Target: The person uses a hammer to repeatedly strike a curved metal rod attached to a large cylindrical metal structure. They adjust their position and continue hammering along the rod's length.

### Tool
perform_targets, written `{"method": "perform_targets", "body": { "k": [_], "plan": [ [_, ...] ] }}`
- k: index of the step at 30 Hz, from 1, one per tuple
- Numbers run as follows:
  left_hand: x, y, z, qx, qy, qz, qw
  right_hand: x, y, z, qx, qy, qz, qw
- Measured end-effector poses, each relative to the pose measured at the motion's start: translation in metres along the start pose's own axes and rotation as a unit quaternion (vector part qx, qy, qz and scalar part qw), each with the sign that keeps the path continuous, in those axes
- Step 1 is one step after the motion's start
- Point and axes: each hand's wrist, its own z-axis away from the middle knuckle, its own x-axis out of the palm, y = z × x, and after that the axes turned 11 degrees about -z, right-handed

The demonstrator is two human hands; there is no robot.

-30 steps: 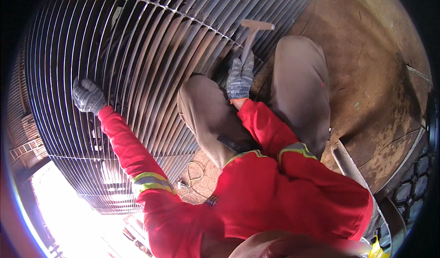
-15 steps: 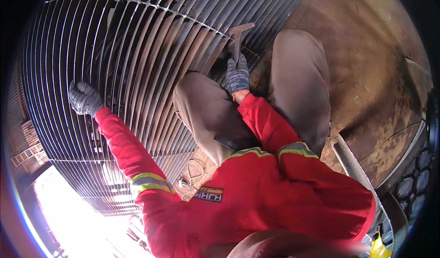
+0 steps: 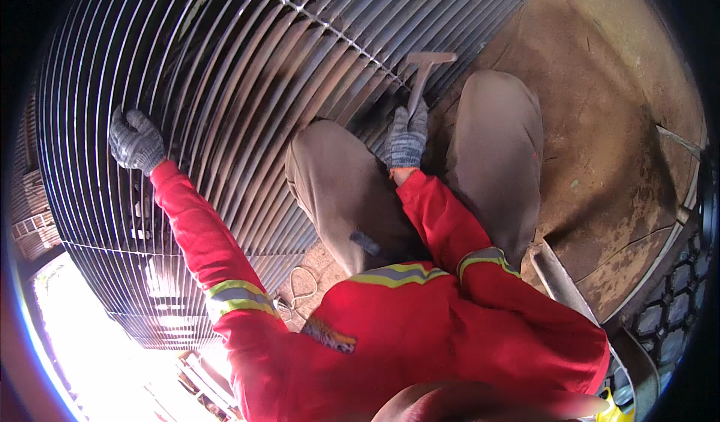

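My left hand (image 3: 136,143), in a grey knitted glove, is at the left on a large metal grating (image 3: 247,137) of long, closely set bars. Its fingers curl round a bar, with the thumb apart from them. Between my knees, my right hand (image 3: 407,139), gloved the same way, is closed round the handle of a T-shaped metal hammer (image 3: 429,64). The hammer's head points away from me, over the right edge of the grating. A bright cross rod (image 3: 330,28) runs over the bars toward the hammer. The fingertips of the left hand are partly hidden.
My bent knees (image 3: 495,115) flank the right hand. Rusty brown sheet (image 3: 600,160) covers the right side. A metal angle bar (image 3: 562,279) lies by my right elbow, near a chunky black tread (image 3: 667,309). A pale cord (image 3: 304,283) lies below the grating.
My right hand has moved the hammer a little right and nearer to me, tilting it. My left hand stays at the grating. The view has shifted slightly.
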Motion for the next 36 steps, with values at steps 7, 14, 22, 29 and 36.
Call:
{"method": "perform_targets", "body": {
  "k": [7,14,22,29,36],
  "plan": [
    [0.003,0.006,-0.003,-0.033,-0.023,-0.019,0.999,-0.012,0.023,-0.012,-0.025,-0.083,0.119,0.989],
    [0.006,-0.003,-0.003,0.007,0.004,-0.016,1.000,-0.010,0.028,-0.009,-0.087,0.003,0.042,0.995],
    [0.013,-0.010,-0.002,0.002,-0.025,-0.007,1.000,-0.032,0.067,-0.018,-0.218,-0.003,0.205,0.954],
    [0.014,-0.016,-0.003,0.007,-0.019,-0.003,1.000,-0.029,0.039,-0.008,0.048,0.043,-0.035,0.997],
    [0.016,-0.016,-0.002,-0.004,-0.035,-0.026,0.999,-0.027,0.061,-0.022,0.013,-0.010,0.205,0.979]
  ]
}}
